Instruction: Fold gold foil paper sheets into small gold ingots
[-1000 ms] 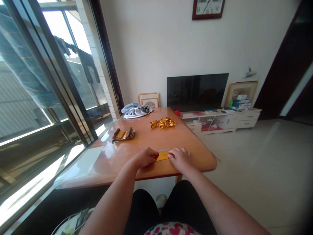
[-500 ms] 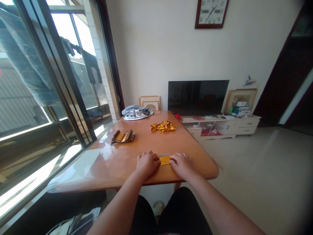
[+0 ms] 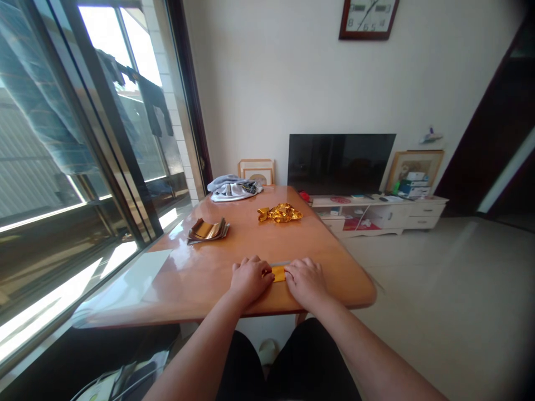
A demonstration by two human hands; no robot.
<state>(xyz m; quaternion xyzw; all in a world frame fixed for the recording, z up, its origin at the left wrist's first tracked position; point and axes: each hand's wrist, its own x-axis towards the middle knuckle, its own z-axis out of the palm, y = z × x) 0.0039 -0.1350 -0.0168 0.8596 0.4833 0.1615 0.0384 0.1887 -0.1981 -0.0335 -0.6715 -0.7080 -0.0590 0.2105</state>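
A small folded piece of gold paper (image 3: 278, 273) lies flat near the front edge of the table, with a grey strip along its far side. My left hand (image 3: 252, 277) is closed on its left end, fingers curled and thumb low against it. On the right end, my right hand (image 3: 306, 280) presses with bent fingertips. Both hands partly cover the paper. Farther off lies a stack of curled, shiny gold-brown sheets (image 3: 208, 229) to the left. A heap of folded gold foil pieces (image 3: 281, 213) sits beyond my hands.
The glossy wooden table (image 3: 234, 253) reaches away from me. A bundle of grey and white cloth (image 3: 234, 189) rests at its far left corner. Beyond stand a television (image 3: 340, 164) and a low white cabinet (image 3: 393, 214). Sliding windows (image 3: 125, 139) line the left.
My right hand has slid left along the gold paper, so less of it shows between my hands. The left hand keeps its grip. The view has tipped slightly down.
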